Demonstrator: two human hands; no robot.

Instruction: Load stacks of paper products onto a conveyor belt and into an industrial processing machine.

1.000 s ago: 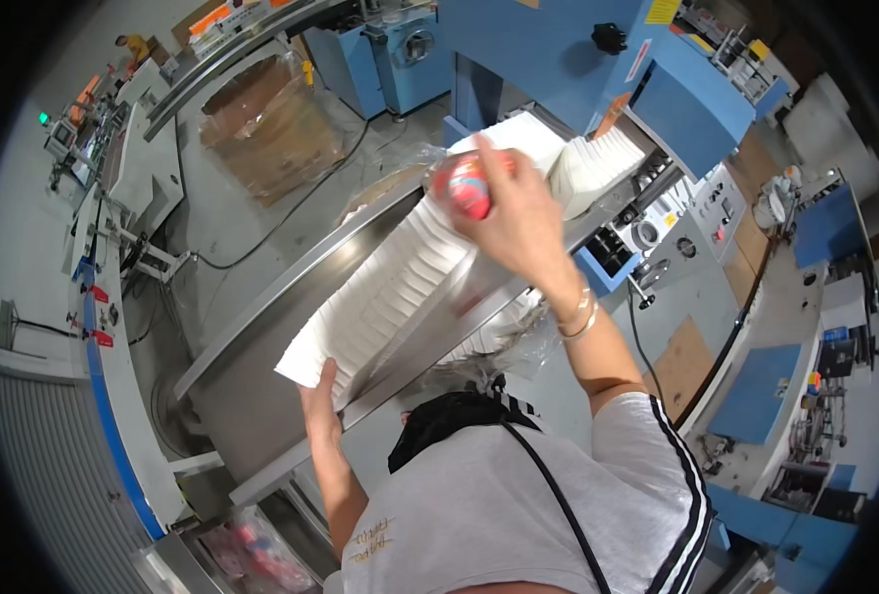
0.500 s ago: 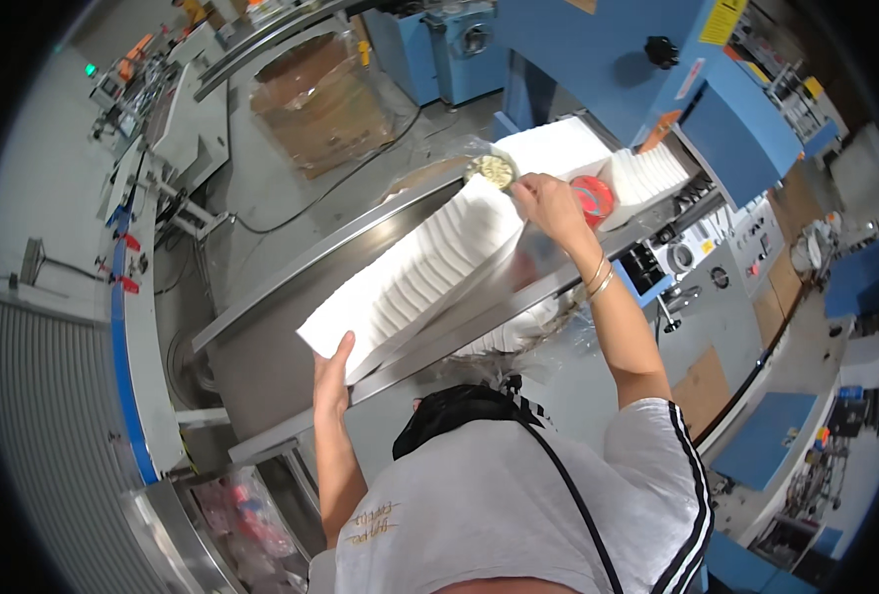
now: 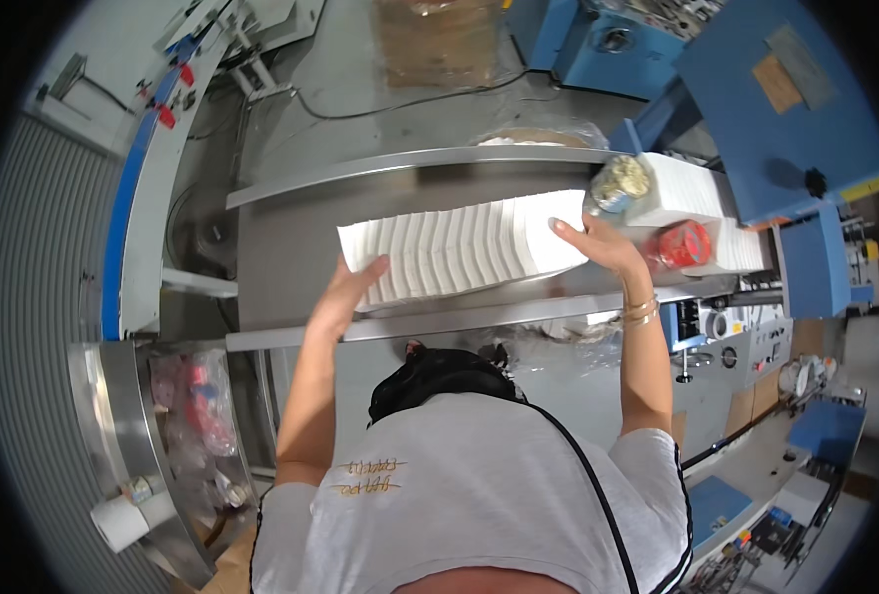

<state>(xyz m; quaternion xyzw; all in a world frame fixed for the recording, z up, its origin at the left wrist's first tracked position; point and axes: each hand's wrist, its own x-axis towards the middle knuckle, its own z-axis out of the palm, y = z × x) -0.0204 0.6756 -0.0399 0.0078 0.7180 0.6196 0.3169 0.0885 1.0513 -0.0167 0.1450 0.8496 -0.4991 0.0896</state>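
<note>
A long row of stacked white sheets or pads (image 3: 449, 247), its layers showing as ridges, lies between my hands over a steel trough-like table (image 3: 291, 238). My left hand (image 3: 348, 292) grips the left end, thumb on the near upper edge. At the right end, my right hand (image 3: 603, 243) clasps the stack with its thumb on top. Just beyond the right hand stand a clear jar of pale yellowish pieces (image 3: 620, 184) and a red round container (image 3: 682, 245). More white stacks (image 3: 682, 188) sit at the table's right end.
Raised metal rails (image 3: 410, 170) edge the table. A blue machine (image 3: 796, 109) rises at the right end. To the left, a bin (image 3: 197, 406) holds plastic-wrapped items near a white roll (image 3: 120, 523). A cardboard box (image 3: 434, 45) stands on the floor beyond.
The view has turned, so the table now runs nearly level. My right hand has moved from beside the jar onto the stack's right end. The left hand keeps its end.
</note>
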